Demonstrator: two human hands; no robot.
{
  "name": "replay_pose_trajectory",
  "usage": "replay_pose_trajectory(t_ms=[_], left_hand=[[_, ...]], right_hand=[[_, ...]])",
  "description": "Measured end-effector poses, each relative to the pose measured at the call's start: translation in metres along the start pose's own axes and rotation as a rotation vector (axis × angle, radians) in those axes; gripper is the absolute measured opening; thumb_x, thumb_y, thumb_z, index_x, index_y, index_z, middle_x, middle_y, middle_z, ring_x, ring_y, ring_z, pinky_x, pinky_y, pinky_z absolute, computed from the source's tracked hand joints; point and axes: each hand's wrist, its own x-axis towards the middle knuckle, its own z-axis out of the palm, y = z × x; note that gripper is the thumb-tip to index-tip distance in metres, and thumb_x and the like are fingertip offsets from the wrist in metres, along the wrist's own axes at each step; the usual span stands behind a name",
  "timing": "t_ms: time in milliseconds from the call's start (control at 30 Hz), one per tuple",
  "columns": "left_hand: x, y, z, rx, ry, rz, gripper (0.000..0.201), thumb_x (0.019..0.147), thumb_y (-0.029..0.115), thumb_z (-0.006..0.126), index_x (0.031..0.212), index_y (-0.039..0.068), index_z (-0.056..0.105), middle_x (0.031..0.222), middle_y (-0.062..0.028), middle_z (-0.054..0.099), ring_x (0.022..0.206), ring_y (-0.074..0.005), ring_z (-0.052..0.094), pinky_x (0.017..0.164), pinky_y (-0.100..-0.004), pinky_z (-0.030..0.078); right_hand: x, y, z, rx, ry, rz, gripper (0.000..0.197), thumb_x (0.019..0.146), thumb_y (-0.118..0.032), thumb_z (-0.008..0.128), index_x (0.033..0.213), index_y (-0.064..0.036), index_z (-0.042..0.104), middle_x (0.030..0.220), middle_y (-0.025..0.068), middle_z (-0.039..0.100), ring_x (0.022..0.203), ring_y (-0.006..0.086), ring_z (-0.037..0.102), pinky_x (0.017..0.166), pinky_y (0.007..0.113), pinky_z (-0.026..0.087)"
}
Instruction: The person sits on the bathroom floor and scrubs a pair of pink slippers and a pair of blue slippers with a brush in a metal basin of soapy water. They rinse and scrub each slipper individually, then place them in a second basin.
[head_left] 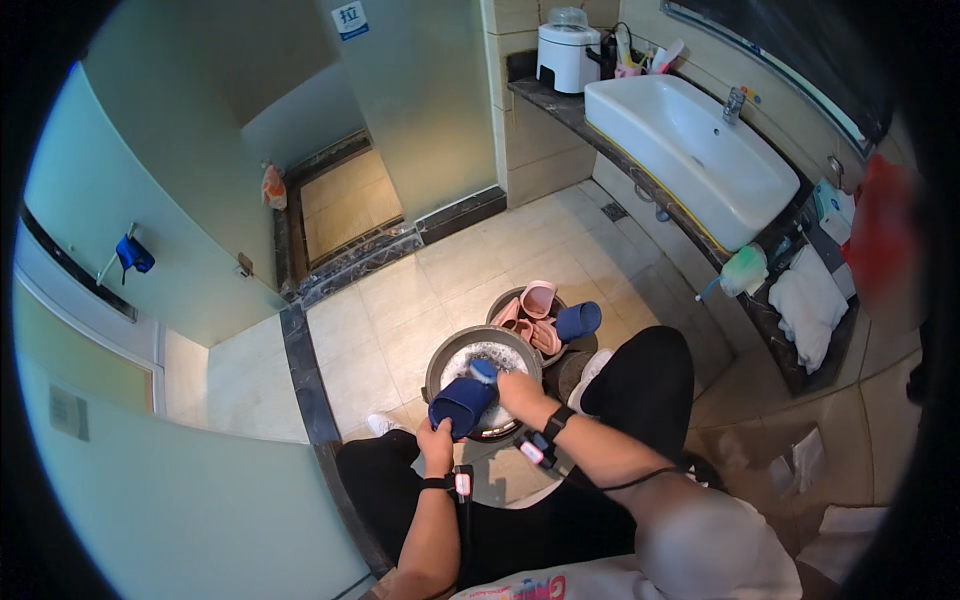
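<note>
My left hand (435, 446) is closed on the near end of a dark blue slipper (462, 402), tilted over the near left rim of a grey basin (437, 368). White suds (510, 357) lie on the water in that basin. My right hand (522, 398) grips a blue scrubbing brush (484, 371), its head beside the slipper's upper part; whether the bristles touch it cannot be made out. Just behind stands a second basin (497, 297) holding several pink slippers (538, 300) and another blue slipper (578, 320).
A white sink (690, 160) on a dark counter (560, 115) runs along the right. A white appliance (568, 55) and a white cloth (810, 305) rest on it. Frosted glass panels (180, 200) stand at the left. Pale tiles (375, 310) cover the floor. My bent legs flank the basin.
</note>
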Motion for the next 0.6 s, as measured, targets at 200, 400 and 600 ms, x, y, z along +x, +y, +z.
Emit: replay_pose_trajectory(t_ms=[200, 400, 600], left_hand=[[-0.015, 0.044, 0.024, -0.039, 0.010, 0.165, 0.014, 0.084, 0.005, 0.056, 0.091, -0.007, 0.056, 0.072, -0.0098, 0.059, 0.049, -0.0146, 0.056, 0.036, -0.0266, 0.045], [0.008, 0.076, 0.081, 0.048, -0.077, 0.191, 0.015, 0.088, 0.010, 0.058, 0.093, -0.004, 0.059, 0.067, -0.0041, 0.056, 0.048, -0.0110, 0.052, 0.036, -0.0257, 0.044], [0.061, 0.061, 0.152, 0.509, -0.077, 0.370, 0.030, 0.083, 0.025, 0.066, 0.084, -0.005, 0.064, 0.066, -0.0165, 0.063, 0.048, -0.0235, 0.058, 0.050, -0.0351, 0.046]], right_hand=[[0.030, 0.020, -0.076, -0.045, 0.127, -0.076, 0.016, 0.071, -0.004, 0.056, 0.083, -0.0003, 0.066, 0.083, 0.0230, 0.065, 0.080, 0.0391, 0.064, 0.070, 0.047, 0.052], [0.043, 0.059, -0.101, -0.007, 0.226, 0.026, 0.014, 0.077, -0.009, 0.057, 0.083, 0.0006, 0.066, 0.088, 0.0221, 0.064, 0.084, 0.0394, 0.064, 0.071, 0.047, 0.052], [0.035, 0.072, -0.138, -0.085, 0.244, 0.135, 0.019, 0.078, -0.018, 0.061, 0.084, -0.0017, 0.068, 0.088, 0.0221, 0.066, 0.080, 0.0355, 0.066, 0.068, 0.044, 0.053]])
